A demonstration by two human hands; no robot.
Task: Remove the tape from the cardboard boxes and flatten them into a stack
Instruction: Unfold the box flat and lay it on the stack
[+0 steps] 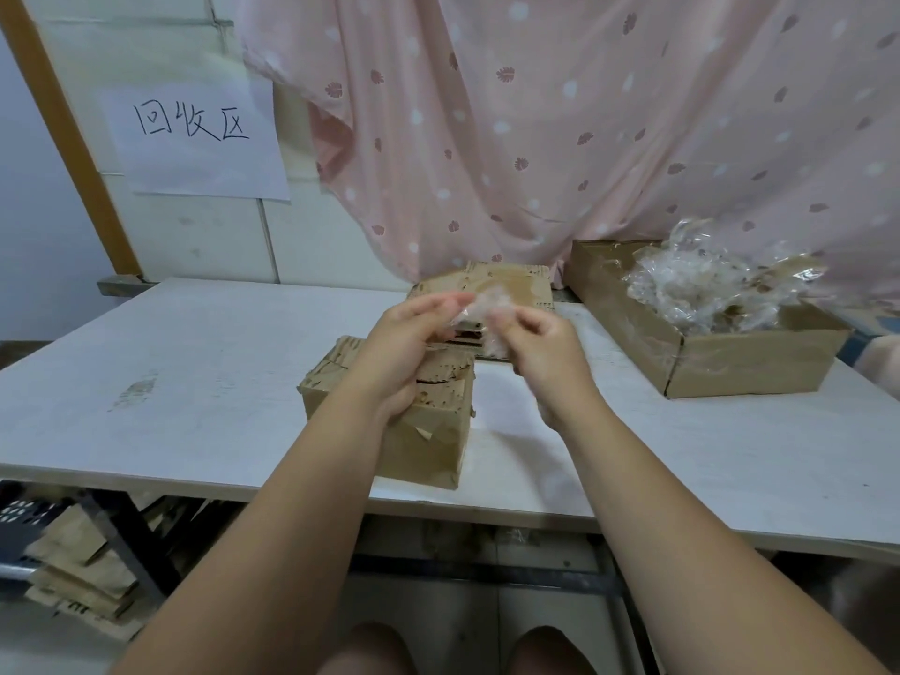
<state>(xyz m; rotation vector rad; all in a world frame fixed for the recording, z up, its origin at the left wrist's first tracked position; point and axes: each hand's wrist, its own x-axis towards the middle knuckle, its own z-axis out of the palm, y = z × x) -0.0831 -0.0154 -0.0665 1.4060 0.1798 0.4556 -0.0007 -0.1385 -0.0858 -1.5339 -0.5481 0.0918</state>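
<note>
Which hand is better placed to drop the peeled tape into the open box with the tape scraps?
Probably the right hand. Both hands pinch the tape piece, but the open box of scraps sits on the right, so the left hand would have to cross over.

The table top (pixel 204 382) is seen as white, marked with grey scuffs. The cardboard box (pixel 423 445) near the front edge is brown, as is the open tray box (pixel 721 367), in which clear, glossy tape scraps (pixel 701 285) are heaped. The curtain (pixel 584 129) is pale pink, patterned with white dots and dark red leaves. The paper sign (pixel 195 138) is white with black handwritten characters.
</note>
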